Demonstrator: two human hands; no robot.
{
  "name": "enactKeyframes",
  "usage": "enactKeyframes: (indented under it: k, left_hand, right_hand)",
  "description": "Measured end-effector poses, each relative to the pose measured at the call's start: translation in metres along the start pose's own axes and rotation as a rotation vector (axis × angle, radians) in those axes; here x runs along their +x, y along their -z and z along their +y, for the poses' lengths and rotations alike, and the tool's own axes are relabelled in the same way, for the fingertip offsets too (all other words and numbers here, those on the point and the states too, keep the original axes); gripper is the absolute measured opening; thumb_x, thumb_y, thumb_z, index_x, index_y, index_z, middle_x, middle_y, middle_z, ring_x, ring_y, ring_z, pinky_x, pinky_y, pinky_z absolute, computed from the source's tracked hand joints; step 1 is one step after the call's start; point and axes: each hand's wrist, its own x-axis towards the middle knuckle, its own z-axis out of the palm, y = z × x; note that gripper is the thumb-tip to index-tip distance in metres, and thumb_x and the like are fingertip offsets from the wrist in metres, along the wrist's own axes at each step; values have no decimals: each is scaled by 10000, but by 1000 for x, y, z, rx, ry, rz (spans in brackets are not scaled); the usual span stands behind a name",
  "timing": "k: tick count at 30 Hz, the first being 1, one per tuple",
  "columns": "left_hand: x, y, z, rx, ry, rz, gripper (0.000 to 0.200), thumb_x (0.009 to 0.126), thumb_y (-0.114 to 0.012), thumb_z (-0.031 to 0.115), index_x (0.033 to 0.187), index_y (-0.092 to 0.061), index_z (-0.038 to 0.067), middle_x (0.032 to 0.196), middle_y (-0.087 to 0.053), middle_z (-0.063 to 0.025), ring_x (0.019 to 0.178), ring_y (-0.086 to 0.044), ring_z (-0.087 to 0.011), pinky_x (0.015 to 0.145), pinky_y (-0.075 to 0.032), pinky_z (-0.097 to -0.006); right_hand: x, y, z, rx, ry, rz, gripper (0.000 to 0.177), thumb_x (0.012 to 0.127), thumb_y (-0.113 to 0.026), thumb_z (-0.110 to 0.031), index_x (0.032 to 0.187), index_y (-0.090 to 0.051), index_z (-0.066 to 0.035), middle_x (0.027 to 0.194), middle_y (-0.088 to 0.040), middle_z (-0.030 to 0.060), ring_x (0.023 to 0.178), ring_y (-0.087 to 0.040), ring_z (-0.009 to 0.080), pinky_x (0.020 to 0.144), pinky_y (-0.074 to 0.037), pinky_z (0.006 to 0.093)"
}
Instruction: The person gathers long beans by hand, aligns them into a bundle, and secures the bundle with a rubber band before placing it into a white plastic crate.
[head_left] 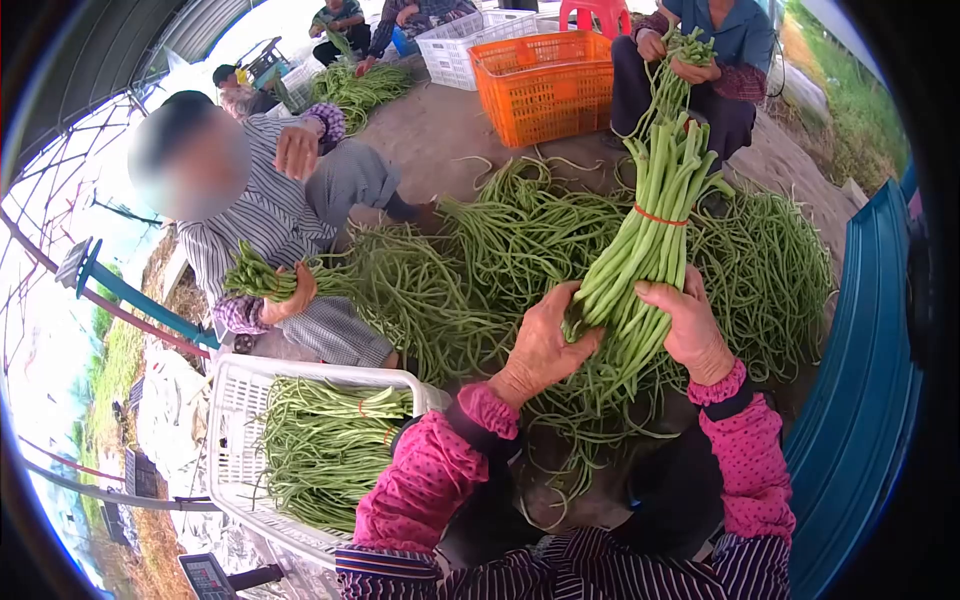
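Between my two hands is a bundle of long green beans (632, 258), tilted up and away from me, with a red rubber band (660, 216) around its upper part. My left hand (550, 345) is closed around the lower left side of the bundle. On the lower right side, my right hand (688, 325) grips it with the thumb lying across the beans. Loose long beans hang below and behind my hands, over a large pile of long beans (530, 225) on the ground.
At my left stands a white plastic crate (235, 440) holding banded bean bundles. A co-worker (265, 190) on the left holds a bean bunch; another person (735, 70) sits at upper right. An orange crate (545, 90) stands behind the pile, and a blue metal panel (850, 400) at right.
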Motion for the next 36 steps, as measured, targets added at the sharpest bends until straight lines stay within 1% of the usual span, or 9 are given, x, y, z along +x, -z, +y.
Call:
enactKeyframes:
  k: [8, 9, 12, 15, 21, 24, 25, 28, 36]
  left_hand:
    - [-8, -1, 2, 5, -57, -92, 489, 758, -713, 136, 1155, -508, -61, 911, -604, -214, 819, -633, -338, 725, -490, -390]
    - [-7, 1, 5, 30, 18, -142, 592, 745, -736, 167, 1221, -467, -60, 988, -590, -206, 910, -614, -346, 805, -482, -374]
    - [-1, 1, 17, 79, -55, 20, 744, 729, -775, 212, 1316, -396, -42, 1154, -557, -175, 1076, -567, -305, 926, -440, -359]
    - [0, 3, 11, -274, 48, -124, 871, 693, -820, 256, 1370, -346, -21, 1242, -512, -186, 1192, -515, -311, 1010, -411, -376]
    - [-2, -4, 5, -710, 202, -325, 777, 723, -825, 231, 1345, -430, -15, 1264, -505, -95, 1181, -494, -219, 1055, -344, -346]
    - [-3, -2, 10, -691, 365, -394, 573, 787, -771, 139, 1274, -508, -10, 1111, -576, -14, 1030, -524, -113, 921, -435, -277]
    - [-4, -3, 12, -685, 321, -373, 459, 835, -727, 152, 1225, -542, -4, 985, -595, 18, 899, -525, -65, 793, -459, -241]
    - [-2, -2, 14, -600, 327, -375, 321, 843, -723, 152, 1088, -603, -18, 873, -601, 34, 804, -502, -41, 701, -439, -226]
    - [-7, -6, 14, -565, 288, -288, 230, 902, -648, 175, 1030, -626, -15, 849, -618, 12, 790, -529, -64, 690, -450, -245]
  right_hand:
    - [4, -10, -2, 40, 33, -24, 321, 810, -604, -60, 1119, -611, 26, 1004, -665, 53, 889, -614, 119, 815, -487, 291]
    - [4, -10, -2, 36, 31, -32, 318, 807, -606, -63, 1113, -617, 22, 1000, -667, 53, 889, -613, 118, 814, -485, 290]
    - [3, 0, 4, -80, 13, -60, 304, 799, -612, -68, 1091, -636, 11, 985, -671, 47, 887, -610, 118, 813, -478, 281]
    - [3, 5, 11, -141, 21, -109, 283, 791, -625, -69, 1063, -653, 2, 965, -673, 37, 878, -607, 114, 813, -469, 273]
    - [-1, -5, 1, -103, 11, -229, 303, 795, -643, -73, 1085, -649, 13, 1044, -676, 81, 946, -619, 148, 871, -466, 289]
    - [1, -5, 3, -106, 8, -211, 304, 788, -648, -67, 1081, -634, 14, 1005, -677, 63, 914, -617, 134, 858, -468, 284]
    - [2, -4, 6, -108, 15, -188, 302, 786, -651, -72, 1076, -628, 9, 982, -671, 46, 895, -609, 121, 845, -469, 280]
    - [4, -1, 4, -99, -21, -210, 327, 785, -675, -98, 1090, -625, 9, 981, -664, 40, 893, -599, 111, 839, -470, 275]
    - [3, -11, 3, -133, -55, -204, 416, 775, -725, -133, 1142, -591, 9, 1034, -654, 56, 926, -608, 134, 857, -487, 297]
